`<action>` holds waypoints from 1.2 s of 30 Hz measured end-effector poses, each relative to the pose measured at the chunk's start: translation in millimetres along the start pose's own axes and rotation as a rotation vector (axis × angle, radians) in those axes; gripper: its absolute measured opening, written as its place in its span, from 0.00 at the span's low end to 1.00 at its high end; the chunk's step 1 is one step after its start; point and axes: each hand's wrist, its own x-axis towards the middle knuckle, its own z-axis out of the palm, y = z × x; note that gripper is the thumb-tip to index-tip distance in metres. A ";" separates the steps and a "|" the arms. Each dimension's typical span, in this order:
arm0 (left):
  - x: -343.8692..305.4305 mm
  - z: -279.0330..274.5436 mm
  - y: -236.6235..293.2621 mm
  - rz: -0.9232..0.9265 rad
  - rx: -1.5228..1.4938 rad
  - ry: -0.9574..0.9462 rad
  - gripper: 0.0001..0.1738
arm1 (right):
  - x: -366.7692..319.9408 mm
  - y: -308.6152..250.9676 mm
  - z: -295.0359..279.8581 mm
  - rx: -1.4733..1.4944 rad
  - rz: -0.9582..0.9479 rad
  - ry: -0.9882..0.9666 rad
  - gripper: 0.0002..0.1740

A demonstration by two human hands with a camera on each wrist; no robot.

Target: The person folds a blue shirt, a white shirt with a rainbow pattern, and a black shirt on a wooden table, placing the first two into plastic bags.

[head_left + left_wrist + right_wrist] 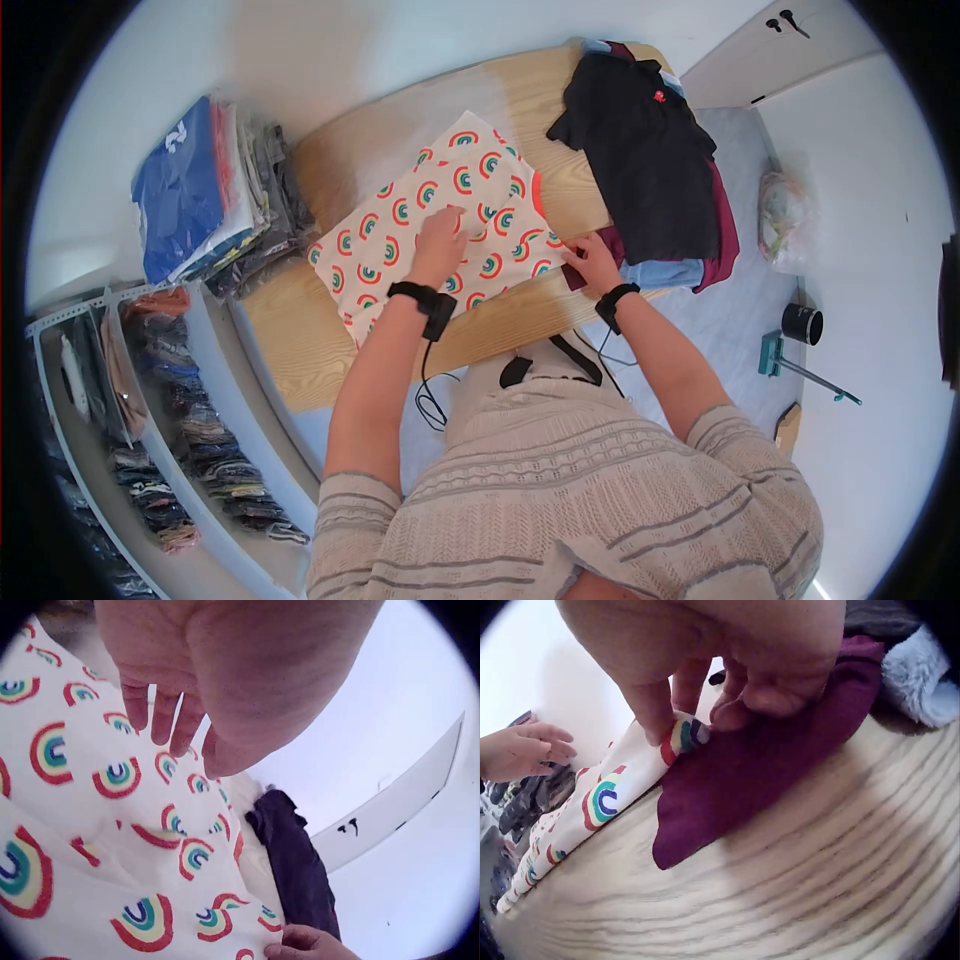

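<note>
A white rainbow-print shirt (400, 210) with a red-trimmed edge lies spread over the wooden table (290, 345). My left hand (438, 245) is over the middle of it, fingers extended; in the left wrist view that hand (232, 667) shows straight fingers above the cloth. At the shirt's near right corner, my right hand (595, 262) pinches the fabric. The right wrist view shows this hand (735, 667) with thumb and fingers at the printed corner (679, 739), right beside a maroon cloth (742, 780). Some folds run across the shirt's middle.
A pile of clothes topped by a black shirt (650, 150) lies at the table's right. Bagged garments (190, 190) are stacked at the left, above shelves (200, 440) of packed clothes. A black cup-shaped bin (800, 324) stands by the right wall.
</note>
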 end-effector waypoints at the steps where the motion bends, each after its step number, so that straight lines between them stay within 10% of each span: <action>1: 7.5 13.2 3.7 0.006 -0.001 0.001 0.21 | -0.6 -3.5 0.5 -0.023 0.038 0.015 0.14; 10: 37.2 71.9 1.0 -0.200 0.022 -0.198 0.15 | -7.2 -10.1 -2.2 -0.039 0.064 0.063 0.13; 17: 16.8 22.3 21.1 0.158 -0.087 -0.119 0.06 | -10.3 -13.4 -6.6 0.011 0.043 0.062 0.11; 29: -43.3 44.7 3.9 0.234 0.221 0.019 0.17 | -9.4 -6.6 -2.4 -0.007 0.032 0.036 0.12; 36: -10.2 59.9 18.0 -0.289 -0.442 -0.061 0.24 | -9.4 -7.0 -2.7 -0.010 0.035 0.036 0.13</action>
